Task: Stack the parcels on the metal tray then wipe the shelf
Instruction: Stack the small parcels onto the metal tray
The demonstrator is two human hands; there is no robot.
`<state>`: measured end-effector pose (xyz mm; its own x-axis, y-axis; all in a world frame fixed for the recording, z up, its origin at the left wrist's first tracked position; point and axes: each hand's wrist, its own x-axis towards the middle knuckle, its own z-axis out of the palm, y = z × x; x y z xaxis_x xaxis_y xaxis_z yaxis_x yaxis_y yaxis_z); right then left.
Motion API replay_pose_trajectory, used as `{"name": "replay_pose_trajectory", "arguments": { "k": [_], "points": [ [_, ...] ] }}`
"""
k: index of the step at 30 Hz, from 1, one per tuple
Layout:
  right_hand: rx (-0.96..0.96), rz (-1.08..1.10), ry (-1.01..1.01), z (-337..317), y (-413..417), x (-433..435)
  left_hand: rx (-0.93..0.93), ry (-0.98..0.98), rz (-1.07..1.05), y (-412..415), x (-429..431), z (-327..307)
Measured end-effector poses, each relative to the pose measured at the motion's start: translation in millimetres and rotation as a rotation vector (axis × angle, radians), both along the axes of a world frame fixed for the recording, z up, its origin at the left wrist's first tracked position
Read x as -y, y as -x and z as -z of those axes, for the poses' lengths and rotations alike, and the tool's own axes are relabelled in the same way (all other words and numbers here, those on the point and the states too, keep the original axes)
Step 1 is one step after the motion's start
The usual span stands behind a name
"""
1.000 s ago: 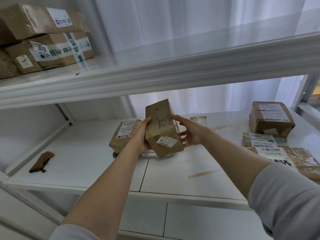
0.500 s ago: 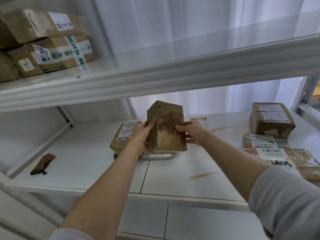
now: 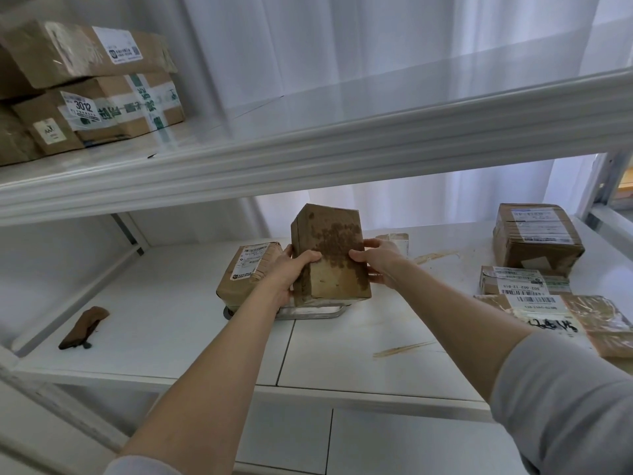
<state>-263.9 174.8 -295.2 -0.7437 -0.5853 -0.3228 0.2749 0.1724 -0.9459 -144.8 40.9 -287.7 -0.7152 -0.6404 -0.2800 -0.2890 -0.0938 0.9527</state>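
A tall brown cardboard parcel (image 3: 334,269) with a dark stained face stands upright on the metal tray (image 3: 308,313) in the middle of the white shelf (image 3: 164,323). My left hand (image 3: 291,269) grips its left edge, thumb on the front face. My right hand (image 3: 380,260) holds its right side. A second labelled parcel (image 3: 245,274) sits on the tray just to the left, partly behind my left hand. A dark brown cloth (image 3: 84,327) lies at the shelf's left end.
Three more parcels lie at the right: a box (image 3: 536,238), a flat packet (image 3: 520,281) and a taped package (image 3: 582,320). A small packet (image 3: 397,240) sits behind my right hand. Brown smears (image 3: 400,349) mark the shelf. The upper shelf (image 3: 308,145) carries stacked boxes (image 3: 89,84).
The parcel was turned from tilted with a labelled face showing to upright with the stained face toward me, and lowered onto the tray. Both hands stayed on it.
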Motion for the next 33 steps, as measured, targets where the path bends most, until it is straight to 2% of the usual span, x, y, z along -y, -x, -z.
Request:
{"name": "replay_pose_trajectory", "arguments": {
  "k": [4,7,10,12,14,17,21,26,30,33],
  "points": [
    [-0.062,-0.001,-0.068,-1.0,-5.3,5.8,-0.023,0.139,-0.086,5.3,1.6,4.7],
    [-0.091,-0.103,-0.087,-3.2,-11.0,8.7,0.109,0.355,-0.118,9.2,1.9,5.1],
    [-0.031,-0.227,-0.062,-2.8,-18.0,12.7,0.257,0.530,-0.105,18.8,1.4,6.4],
    [0.027,-0.233,0.004,0.3,-20.8,13.7,0.260,0.590,-0.068,19.6,-6.6,-2.0],
    [0.067,-0.195,0.046,4.4,-18.4,12.4,0.132,0.519,-0.018,16.7,-11.1,-9.8],
    [0.093,-0.153,0.072,6.8,-15.3,11.6,-0.031,0.283,0.034,11.9,-11.1,-19.1],
    [0.118,-0.036,0.090,5.9,-18.3,20.6,-0.110,0.243,0.060,13.3,-19.3,-24.6],
    [0.150,0.176,0.172,11.8,-9.0,21.4,-0.042,0.249,0.109,17.9,-22.9,-27.5],
    [0.212,0.096,0.166,11.9,-6.6,14.3,-0.008,0.365,0.138,14.0,-20.7,-26.0],
    [0.216,0.076,0.140,11.1,-7.8,11.3,0.070,0.334,0.160,10.4,-17.5,-26.5]
  ]
}}
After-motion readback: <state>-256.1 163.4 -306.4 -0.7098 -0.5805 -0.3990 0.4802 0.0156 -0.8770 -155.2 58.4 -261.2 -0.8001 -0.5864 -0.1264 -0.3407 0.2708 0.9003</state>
